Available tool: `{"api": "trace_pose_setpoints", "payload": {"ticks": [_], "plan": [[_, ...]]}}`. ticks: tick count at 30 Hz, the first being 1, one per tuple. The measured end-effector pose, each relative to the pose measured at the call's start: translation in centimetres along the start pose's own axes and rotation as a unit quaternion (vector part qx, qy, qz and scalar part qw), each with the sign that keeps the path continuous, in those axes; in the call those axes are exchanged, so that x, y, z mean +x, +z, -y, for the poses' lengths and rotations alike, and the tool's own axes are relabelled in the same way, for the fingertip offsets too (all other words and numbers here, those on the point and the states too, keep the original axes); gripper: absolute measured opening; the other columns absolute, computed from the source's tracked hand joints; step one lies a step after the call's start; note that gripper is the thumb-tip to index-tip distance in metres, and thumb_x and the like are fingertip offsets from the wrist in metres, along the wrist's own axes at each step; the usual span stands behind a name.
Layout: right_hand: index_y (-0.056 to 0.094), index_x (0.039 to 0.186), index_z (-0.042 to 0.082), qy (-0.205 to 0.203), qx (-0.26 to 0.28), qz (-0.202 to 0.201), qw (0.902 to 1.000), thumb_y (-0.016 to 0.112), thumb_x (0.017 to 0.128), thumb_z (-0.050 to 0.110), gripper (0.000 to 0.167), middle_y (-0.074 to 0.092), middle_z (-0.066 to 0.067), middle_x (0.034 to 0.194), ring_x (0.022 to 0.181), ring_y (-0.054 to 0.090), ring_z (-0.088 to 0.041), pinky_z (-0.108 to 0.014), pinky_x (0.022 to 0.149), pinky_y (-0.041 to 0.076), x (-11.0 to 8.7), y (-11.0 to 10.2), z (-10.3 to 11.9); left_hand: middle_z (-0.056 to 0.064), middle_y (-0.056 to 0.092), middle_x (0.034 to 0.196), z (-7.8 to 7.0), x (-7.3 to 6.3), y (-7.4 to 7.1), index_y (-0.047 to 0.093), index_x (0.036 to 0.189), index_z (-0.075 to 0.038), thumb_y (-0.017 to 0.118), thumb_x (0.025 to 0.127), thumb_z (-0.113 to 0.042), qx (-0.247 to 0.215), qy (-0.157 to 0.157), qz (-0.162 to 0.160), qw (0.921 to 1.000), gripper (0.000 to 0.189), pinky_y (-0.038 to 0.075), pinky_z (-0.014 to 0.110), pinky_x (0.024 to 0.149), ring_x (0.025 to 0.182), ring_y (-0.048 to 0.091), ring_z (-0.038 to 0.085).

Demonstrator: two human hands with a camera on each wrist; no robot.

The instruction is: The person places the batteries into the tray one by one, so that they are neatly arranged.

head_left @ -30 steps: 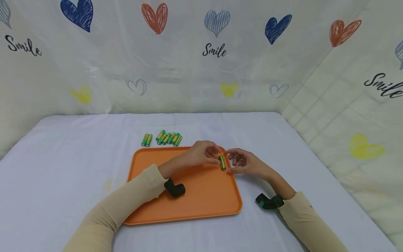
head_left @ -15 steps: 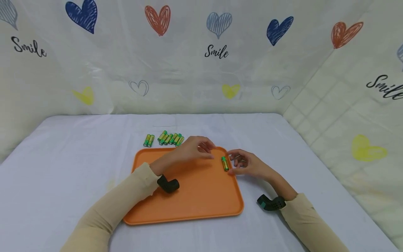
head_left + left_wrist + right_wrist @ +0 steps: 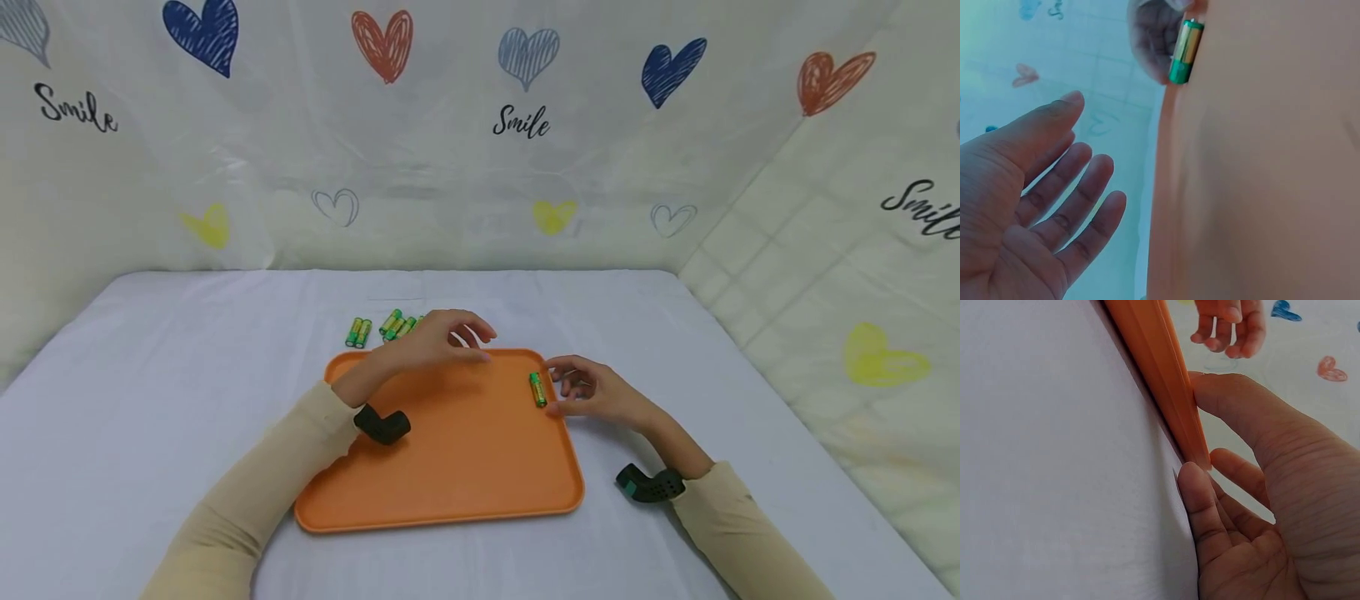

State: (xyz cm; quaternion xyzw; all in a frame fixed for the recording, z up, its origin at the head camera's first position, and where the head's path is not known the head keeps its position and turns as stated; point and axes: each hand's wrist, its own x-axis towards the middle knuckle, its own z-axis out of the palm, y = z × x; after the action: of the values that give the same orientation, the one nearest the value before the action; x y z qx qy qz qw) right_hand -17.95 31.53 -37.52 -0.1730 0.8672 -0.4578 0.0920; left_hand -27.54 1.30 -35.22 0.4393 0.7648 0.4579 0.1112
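On the right side of the orange tray [image 3: 450, 467] lies one green-and-gold battery [image 3: 537, 390], also visible as a battery [image 3: 1187, 52] in the left wrist view. My left hand [image 3: 438, 340] hovers over the tray's far edge, holding nothing, its fingers [image 3: 1079, 187] loosely spread. My right hand [image 3: 596, 393] rests beside the tray's right rim, near the battery. In the right wrist view its thumb [image 3: 1229, 394] touches the tray's rim [image 3: 1163, 375], with the other fingers relaxed close to the edge. Behind the tray are several more batteries [image 3: 392, 321], partly hidden by my left hand.
A separate pair of batteries [image 3: 358, 332] lies on the white tablecloth [image 3: 150, 400] behind the tray's left part. Beyond the table hangs a pale curtain [image 3: 442, 158] printed with hearts. Dark cameras are strapped to both wrists.
My left hand has moved away from the battery, leaving it on the tray, and shifted left and back toward the group of batteries. My right hand has stayed by the rim.
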Motion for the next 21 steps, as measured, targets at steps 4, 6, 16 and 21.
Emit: {"api": "trace_pose_setpoints", "payload": {"ticks": [4,6,16,21], "plan": [[0.055,0.132,0.009,-0.002,-0.003,0.001,1.0000,0.080,0.082,0.017,0.056,0.055,-0.012,0.109,0.089,0.053,-0.022,-0.022,0.075,0.049,0.0,0.0,0.0,0.018,0.064,0.115,0.0,-0.6,-1.0,0.065,0.119,-0.005,0.074,0.088,-0.020,-0.004,-0.006,-0.009,0.9999,0.035,0.054,0.032,0.088,0.096,0.065,0.015],[0.056,0.132,0.008,-0.003,-0.005,-0.002,1.0000,0.080,0.082,0.017,0.056,0.055,-0.011,0.109,0.089,0.053,-0.022,-0.022,0.075,0.049,0.0,0.0,0.0,0.017,0.064,0.116,0.0,-0.8,-1.4,0.066,0.118,-0.007,0.075,0.088,-0.020,-0.006,-0.010,-0.013,0.9998,0.034,0.054,0.031,0.087,0.096,0.065,0.014],[0.056,0.131,0.006,-0.021,-0.003,-0.002,0.9998,0.079,0.083,0.016,0.054,0.054,-0.012,0.108,0.087,0.053,-0.020,-0.021,0.072,0.048,0.1,0.0,-0.2,0.014,0.066,0.117,0.6,-2.3,-3.5,0.068,0.116,-0.012,0.076,0.087,-0.022,-0.006,-0.029,-0.044,0.9986,0.032,0.053,0.035,0.089,0.096,0.064,0.016],[0.056,0.131,0.005,-0.016,0.004,-0.001,0.9999,0.079,0.083,0.013,0.055,0.054,-0.013,0.108,0.088,0.052,-0.022,-0.021,0.073,0.048,0.1,0.0,-0.2,0.017,0.066,0.115,1.4,-3.1,-4.2,0.067,0.116,-0.008,0.076,0.087,-0.018,-0.006,-0.031,-0.050,0.9983,0.032,0.052,0.037,0.089,0.096,0.065,0.018]]}}
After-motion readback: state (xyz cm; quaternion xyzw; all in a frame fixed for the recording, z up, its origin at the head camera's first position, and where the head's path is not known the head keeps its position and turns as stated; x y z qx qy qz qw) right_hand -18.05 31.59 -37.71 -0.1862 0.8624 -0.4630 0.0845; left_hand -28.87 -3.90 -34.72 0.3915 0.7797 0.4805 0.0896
